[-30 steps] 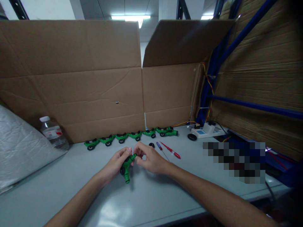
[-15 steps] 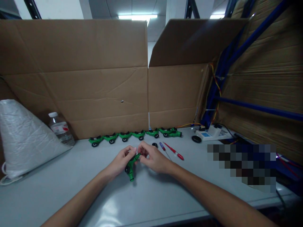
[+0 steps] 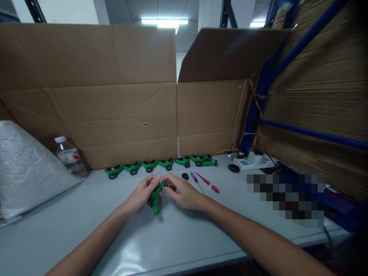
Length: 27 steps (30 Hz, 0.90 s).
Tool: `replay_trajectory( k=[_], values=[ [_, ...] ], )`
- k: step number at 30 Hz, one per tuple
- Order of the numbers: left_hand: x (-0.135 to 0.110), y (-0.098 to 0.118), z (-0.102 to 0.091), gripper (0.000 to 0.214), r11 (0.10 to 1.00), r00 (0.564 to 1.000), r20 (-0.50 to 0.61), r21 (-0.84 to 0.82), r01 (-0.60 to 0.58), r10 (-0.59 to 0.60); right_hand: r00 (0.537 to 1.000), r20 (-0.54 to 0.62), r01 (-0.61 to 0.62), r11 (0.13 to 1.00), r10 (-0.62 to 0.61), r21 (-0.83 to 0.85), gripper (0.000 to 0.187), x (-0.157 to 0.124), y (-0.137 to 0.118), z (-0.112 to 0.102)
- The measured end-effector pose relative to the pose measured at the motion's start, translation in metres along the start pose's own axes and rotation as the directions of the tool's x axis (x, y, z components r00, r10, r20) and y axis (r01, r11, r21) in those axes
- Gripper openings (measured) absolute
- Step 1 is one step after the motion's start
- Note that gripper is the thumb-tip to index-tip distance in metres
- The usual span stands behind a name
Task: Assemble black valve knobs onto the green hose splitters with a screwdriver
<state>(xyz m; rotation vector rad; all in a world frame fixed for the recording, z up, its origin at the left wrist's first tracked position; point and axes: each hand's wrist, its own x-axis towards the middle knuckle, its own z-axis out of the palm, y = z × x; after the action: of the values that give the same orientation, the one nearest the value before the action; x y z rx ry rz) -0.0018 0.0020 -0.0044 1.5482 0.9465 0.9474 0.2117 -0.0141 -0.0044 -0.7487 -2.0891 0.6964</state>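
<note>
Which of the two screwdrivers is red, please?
The right screwdriver, handle at its near end; the left screwdriver has a purple-blue handle at its far end.

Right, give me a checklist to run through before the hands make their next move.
1. Green piece held up off the table: ok, the left hand has it.
2. Right hand at the piece's upper end: ok.
3. What the right fingertips pinch: cannot tell, they are too small and partly hidden.
4. Both hands free: not ok, the left is occupied.
5. Red screwdriver and blue-handled screwdriver in sight: ok, lying beyond the right hand.
6. Row of green pieces apart from the hands: ok, it stands along the cardboard.
</note>
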Motion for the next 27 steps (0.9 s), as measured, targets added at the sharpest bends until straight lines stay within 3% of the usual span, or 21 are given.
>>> replay_trajectory(
  k=[9, 15, 19, 27],
  values=[
    [-0.001, -0.001, -0.002, 0.049, 1.000, 1.000, -0.002, 0.003, 0.019, -0.019, 1.000, 0.019, 0.027, 0.993, -0.025, -0.111, 0.011, -0.002, 0.009, 0.001],
    [-0.001, 0.004, -0.004, 0.049, 1.000, 1.000, -0.008, 0.016, 0.004, -0.004, 0.998, 0.019, 0.062, 0.992, -0.061, -0.111, 0.031, -0.003, 0.009, 0.000],
    [0.000, 0.002, -0.006, 0.050, 1.000, 1.000, -0.008, 0.002, 0.014, -0.014, 0.993, 0.017, 0.119, 0.988, -0.118, -0.099, 0.023, -0.002, 0.008, -0.001],
    [0.002, -0.008, -0.008, 0.050, 0.999, 0.999, -0.001, 0.015, 0.043, -0.043, 0.993, 0.014, 0.120, 0.984, -0.120, -0.134, 0.015, 0.001, 0.014, 0.001]
  ],
)
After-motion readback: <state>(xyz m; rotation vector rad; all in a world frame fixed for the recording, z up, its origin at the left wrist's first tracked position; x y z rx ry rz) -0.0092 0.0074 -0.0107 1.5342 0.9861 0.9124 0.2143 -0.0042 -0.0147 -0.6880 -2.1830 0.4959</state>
